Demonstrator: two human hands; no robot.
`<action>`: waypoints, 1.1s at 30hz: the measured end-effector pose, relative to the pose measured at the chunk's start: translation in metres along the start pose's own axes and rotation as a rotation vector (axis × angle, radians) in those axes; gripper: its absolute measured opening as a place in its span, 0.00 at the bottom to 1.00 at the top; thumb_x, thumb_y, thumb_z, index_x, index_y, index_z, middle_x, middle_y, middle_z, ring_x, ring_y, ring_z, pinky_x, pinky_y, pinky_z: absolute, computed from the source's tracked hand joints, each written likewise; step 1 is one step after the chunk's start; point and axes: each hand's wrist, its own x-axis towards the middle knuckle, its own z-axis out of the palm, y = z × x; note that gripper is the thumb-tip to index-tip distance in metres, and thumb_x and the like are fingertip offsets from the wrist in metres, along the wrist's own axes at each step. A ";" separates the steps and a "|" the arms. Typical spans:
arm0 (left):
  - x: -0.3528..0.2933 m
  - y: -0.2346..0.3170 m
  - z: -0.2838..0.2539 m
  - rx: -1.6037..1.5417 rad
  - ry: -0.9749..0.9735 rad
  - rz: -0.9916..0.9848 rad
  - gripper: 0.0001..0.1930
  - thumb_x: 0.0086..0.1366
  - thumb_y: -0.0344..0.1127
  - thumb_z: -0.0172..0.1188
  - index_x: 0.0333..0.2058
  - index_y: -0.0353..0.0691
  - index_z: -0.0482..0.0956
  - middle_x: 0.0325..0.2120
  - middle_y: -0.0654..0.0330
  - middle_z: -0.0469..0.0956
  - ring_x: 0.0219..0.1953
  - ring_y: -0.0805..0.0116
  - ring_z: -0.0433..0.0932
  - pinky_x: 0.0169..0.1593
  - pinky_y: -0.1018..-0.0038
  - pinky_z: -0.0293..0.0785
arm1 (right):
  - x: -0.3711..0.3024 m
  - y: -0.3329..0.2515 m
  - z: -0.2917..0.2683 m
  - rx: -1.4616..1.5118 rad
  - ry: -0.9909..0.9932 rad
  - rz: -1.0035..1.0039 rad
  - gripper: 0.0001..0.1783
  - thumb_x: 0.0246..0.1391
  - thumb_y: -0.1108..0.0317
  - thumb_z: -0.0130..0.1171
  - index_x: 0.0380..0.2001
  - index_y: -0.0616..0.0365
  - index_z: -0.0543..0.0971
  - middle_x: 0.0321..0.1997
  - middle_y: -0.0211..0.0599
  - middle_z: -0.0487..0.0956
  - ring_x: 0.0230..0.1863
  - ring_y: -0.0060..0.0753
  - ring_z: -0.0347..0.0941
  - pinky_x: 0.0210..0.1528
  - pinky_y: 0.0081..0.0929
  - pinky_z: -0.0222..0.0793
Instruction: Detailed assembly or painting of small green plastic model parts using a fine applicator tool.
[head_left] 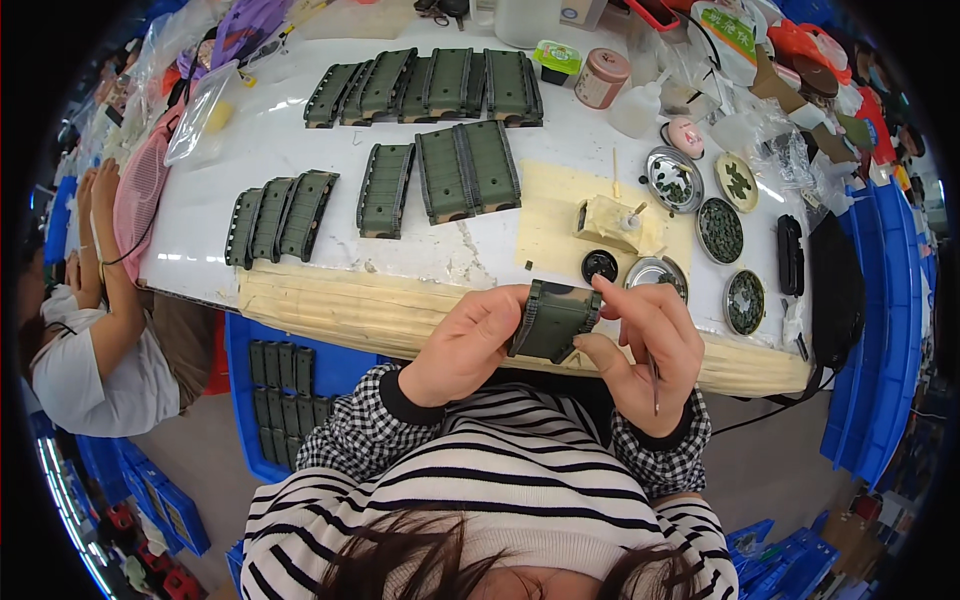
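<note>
One curved green camo piece (553, 325), ridged at its edges, is by the white bench (280, 110), near its wrinkled tan-wrapped front. L hand (458, 342) pinches its left side; R hand's (650, 350) grip holds the right side, thumb & index parted, w/ thin tool (655, 388) tucked in; exact fingertip contact's unclear.

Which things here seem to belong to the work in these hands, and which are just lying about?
Seems part of the work:
- green camouflage piece, held by the left hand, touched by the right hand
- thin tool in the right hand
- similar pieces
- round dishes of small dark-green bits

Probably just lying about:
- pink jar
- green-topped tub
</note>
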 end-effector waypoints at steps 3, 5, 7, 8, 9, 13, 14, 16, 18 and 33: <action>-0.001 -0.002 0.000 -0.159 -0.005 0.029 0.23 0.73 0.44 0.44 0.54 0.27 0.70 0.51 0.53 0.75 0.52 0.69 0.73 0.57 0.72 0.67 | -0.002 -0.001 0.002 0.009 0.009 -0.005 0.28 0.37 0.77 0.72 0.47 0.59 0.80 0.33 0.34 0.76 0.29 0.22 0.75 0.23 0.18 0.64; -0.003 -0.001 0.000 -0.191 0.013 0.017 0.22 0.73 0.42 0.45 0.53 0.28 0.72 0.50 0.53 0.76 0.51 0.69 0.74 0.56 0.72 0.68 | -0.003 -0.001 0.003 0.016 0.006 0.002 0.28 0.37 0.77 0.73 0.47 0.59 0.80 0.33 0.34 0.76 0.29 0.22 0.75 0.23 0.18 0.64; -0.005 -0.003 0.000 -0.212 0.036 0.004 0.21 0.73 0.41 0.46 0.52 0.28 0.73 0.49 0.54 0.77 0.50 0.70 0.75 0.55 0.72 0.69 | -0.004 -0.002 0.004 0.016 0.002 0.014 0.27 0.37 0.77 0.72 0.47 0.59 0.80 0.33 0.34 0.76 0.29 0.22 0.75 0.23 0.18 0.64; -0.005 -0.004 -0.001 -0.216 0.049 -0.004 0.20 0.73 0.41 0.46 0.51 0.28 0.73 0.48 0.54 0.77 0.49 0.70 0.75 0.54 0.72 0.69 | -0.004 -0.002 0.004 0.015 0.002 0.022 0.27 0.37 0.78 0.72 0.47 0.59 0.80 0.33 0.34 0.76 0.29 0.22 0.75 0.23 0.18 0.65; -0.005 -0.004 -0.001 -0.221 0.062 -0.012 0.20 0.73 0.41 0.46 0.51 0.29 0.74 0.47 0.54 0.78 0.49 0.70 0.76 0.54 0.72 0.70 | -0.004 -0.002 0.005 0.018 0.003 0.020 0.27 0.37 0.78 0.72 0.47 0.59 0.80 0.33 0.34 0.76 0.29 0.22 0.75 0.23 0.18 0.65; -0.004 -0.003 0.000 -0.223 0.067 -0.011 0.19 0.72 0.40 0.47 0.50 0.29 0.75 0.47 0.55 0.78 0.48 0.70 0.76 0.53 0.73 0.70 | -0.004 -0.002 0.005 0.023 0.003 0.020 0.28 0.37 0.78 0.73 0.47 0.59 0.80 0.33 0.34 0.75 0.29 0.22 0.75 0.24 0.18 0.65; -0.004 -0.003 0.000 -0.230 0.068 -0.012 0.19 0.72 0.40 0.47 0.50 0.29 0.75 0.46 0.55 0.78 0.48 0.70 0.76 0.53 0.73 0.70 | -0.004 -0.002 0.005 0.023 0.003 0.021 0.28 0.36 0.78 0.73 0.47 0.59 0.80 0.33 0.34 0.75 0.29 0.22 0.75 0.24 0.18 0.65; -0.003 -0.003 0.001 -0.232 0.069 -0.018 0.19 0.72 0.40 0.48 0.50 0.29 0.75 0.46 0.55 0.78 0.48 0.71 0.76 0.53 0.73 0.70 | -0.003 -0.003 0.005 0.013 0.005 0.010 0.28 0.36 0.77 0.73 0.47 0.59 0.81 0.32 0.34 0.75 0.29 0.23 0.74 0.24 0.19 0.65; -0.003 0.000 0.001 -0.219 0.069 -0.029 0.19 0.72 0.39 0.48 0.49 0.28 0.75 0.46 0.55 0.78 0.48 0.71 0.75 0.53 0.73 0.69 | -0.001 -0.006 0.002 -0.011 0.014 -0.006 0.26 0.38 0.77 0.71 0.46 0.58 0.81 0.32 0.34 0.75 0.29 0.26 0.73 0.26 0.20 0.66; -0.004 0.006 0.004 -0.149 0.013 -0.028 0.20 0.72 0.39 0.47 0.52 0.27 0.74 0.47 0.55 0.78 0.49 0.72 0.74 0.55 0.74 0.66 | 0.016 -0.033 -0.041 -0.003 -0.120 -0.274 0.19 0.46 0.65 0.67 0.41 0.63 0.81 0.31 0.39 0.79 0.33 0.40 0.78 0.37 0.33 0.76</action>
